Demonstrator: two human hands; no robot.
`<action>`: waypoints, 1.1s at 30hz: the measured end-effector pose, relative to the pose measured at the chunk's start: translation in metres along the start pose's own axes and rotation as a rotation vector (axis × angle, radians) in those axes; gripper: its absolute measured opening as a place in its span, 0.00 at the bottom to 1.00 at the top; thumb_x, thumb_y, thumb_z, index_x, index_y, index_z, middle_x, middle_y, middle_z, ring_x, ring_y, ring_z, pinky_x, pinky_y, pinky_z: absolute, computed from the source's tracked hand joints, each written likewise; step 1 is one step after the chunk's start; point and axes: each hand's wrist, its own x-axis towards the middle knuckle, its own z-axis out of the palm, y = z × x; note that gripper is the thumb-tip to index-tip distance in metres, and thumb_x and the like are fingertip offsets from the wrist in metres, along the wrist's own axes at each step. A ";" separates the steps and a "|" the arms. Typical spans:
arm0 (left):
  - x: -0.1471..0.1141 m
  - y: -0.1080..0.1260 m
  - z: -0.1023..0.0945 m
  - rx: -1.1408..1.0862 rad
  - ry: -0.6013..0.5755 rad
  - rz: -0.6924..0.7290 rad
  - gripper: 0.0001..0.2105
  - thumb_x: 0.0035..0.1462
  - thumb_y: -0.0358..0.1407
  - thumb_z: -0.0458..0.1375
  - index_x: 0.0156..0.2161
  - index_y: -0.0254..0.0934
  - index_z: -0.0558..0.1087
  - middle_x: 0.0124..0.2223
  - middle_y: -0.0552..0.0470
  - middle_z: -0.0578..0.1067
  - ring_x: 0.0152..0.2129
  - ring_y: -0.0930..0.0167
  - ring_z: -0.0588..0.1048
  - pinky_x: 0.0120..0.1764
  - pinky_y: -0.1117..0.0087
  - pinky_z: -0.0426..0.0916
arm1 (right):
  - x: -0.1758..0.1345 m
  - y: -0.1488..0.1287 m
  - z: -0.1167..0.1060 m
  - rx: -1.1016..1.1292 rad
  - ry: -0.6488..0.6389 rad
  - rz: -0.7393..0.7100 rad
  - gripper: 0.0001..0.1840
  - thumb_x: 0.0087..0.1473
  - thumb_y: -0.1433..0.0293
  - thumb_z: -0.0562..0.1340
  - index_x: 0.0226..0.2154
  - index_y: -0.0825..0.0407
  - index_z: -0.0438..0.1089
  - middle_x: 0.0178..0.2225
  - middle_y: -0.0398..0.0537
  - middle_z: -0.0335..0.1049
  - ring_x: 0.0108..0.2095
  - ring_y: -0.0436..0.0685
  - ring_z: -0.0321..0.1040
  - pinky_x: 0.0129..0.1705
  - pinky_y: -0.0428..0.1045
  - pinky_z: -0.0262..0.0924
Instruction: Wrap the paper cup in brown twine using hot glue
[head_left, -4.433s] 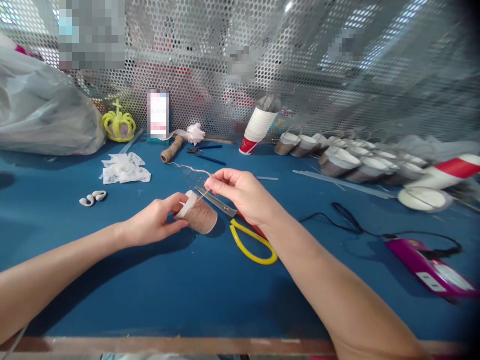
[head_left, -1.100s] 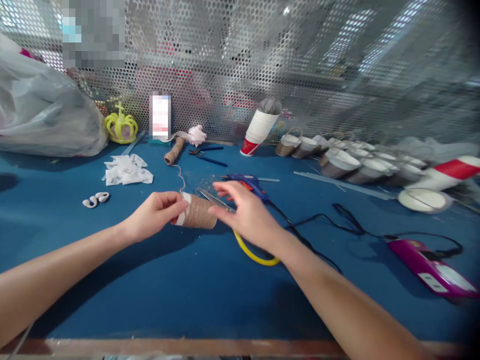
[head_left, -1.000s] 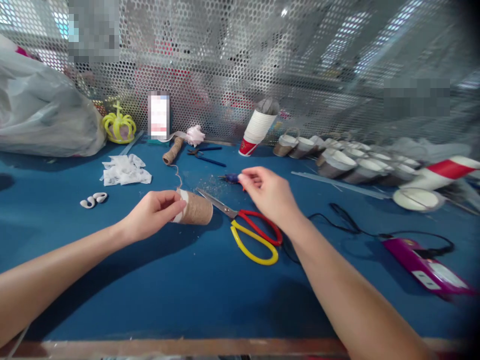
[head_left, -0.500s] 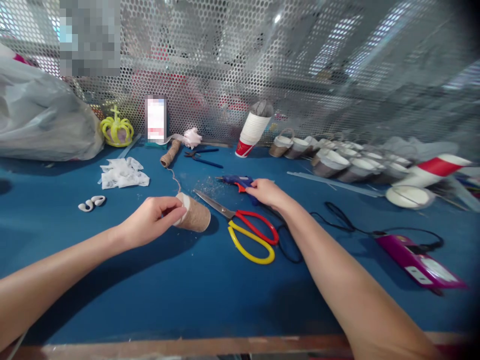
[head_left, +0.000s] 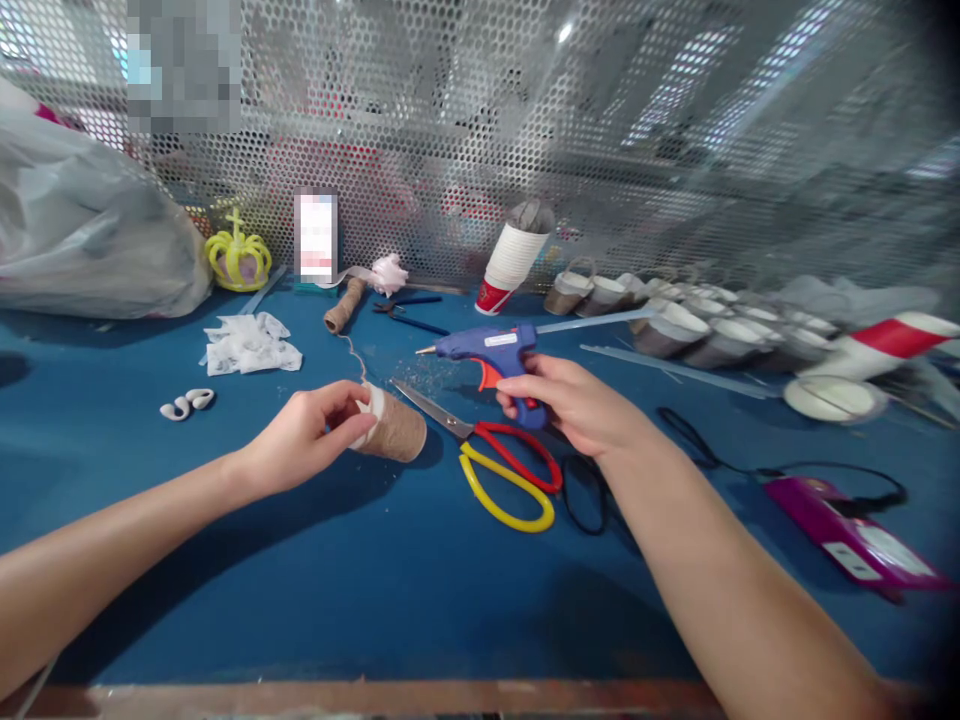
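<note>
My left hand (head_left: 322, 425) is closed on the pale rim of a paper cup (head_left: 394, 425) wrapped in brown twine, which lies tilted with its base to the right. A strand runs from the cup back to a twine spool (head_left: 345, 305). In my right hand (head_left: 566, 400) is a blue hot glue gun (head_left: 491, 345), held above the table by its grip. Its nozzle points left, and a clear glue stick (head_left: 592, 321) sticks out of its back. Scissors (head_left: 506, 470) with one red and one yellow handle lie between my hands, blades parted slightly.
Pliers (head_left: 409, 310), a leaning stack of paper cups (head_left: 510, 260) and several twine-wrapped cups (head_left: 675, 330) stand or lie along the back. At right is a purple power strip (head_left: 855, 540) with a black cord. White pouches (head_left: 251, 345) and earbuds (head_left: 187, 403) lie left; a plastic bag (head_left: 90, 220) sits behind.
My right hand has gripped the glue gun by its handle and lifted it off the table, with the glue stick now showing behind it. My left hand stays on the cup.
</note>
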 end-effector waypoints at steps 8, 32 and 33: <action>0.001 -0.002 0.002 -0.033 -0.032 -0.006 0.13 0.57 0.40 0.49 0.40 0.33 0.67 0.25 0.54 0.69 0.20 0.76 0.64 0.22 0.77 0.59 | -0.049 -0.013 0.027 -0.062 -0.067 -0.168 0.12 0.48 0.64 0.59 0.32 0.56 0.69 0.16 0.39 0.60 0.17 0.47 0.57 0.20 0.44 0.55; 0.003 0.000 -0.001 -0.126 0.030 -0.082 0.13 0.55 0.41 0.51 0.37 0.33 0.70 0.23 0.55 0.72 0.18 0.76 0.67 0.20 0.77 0.59 | -0.068 -0.008 0.050 -0.537 0.031 -0.491 0.05 0.50 0.67 0.58 0.26 0.50 0.66 0.25 0.42 0.71 0.25 0.51 0.67 0.27 0.45 0.61; 0.003 0.000 -0.001 -0.124 0.031 -0.080 0.13 0.54 0.41 0.51 0.37 0.33 0.70 0.24 0.54 0.72 0.18 0.75 0.67 0.20 0.77 0.59 | -0.068 -0.008 0.050 -0.546 0.029 -0.495 0.05 0.51 0.67 0.58 0.26 0.50 0.66 0.25 0.42 0.70 0.25 0.51 0.67 0.27 0.45 0.61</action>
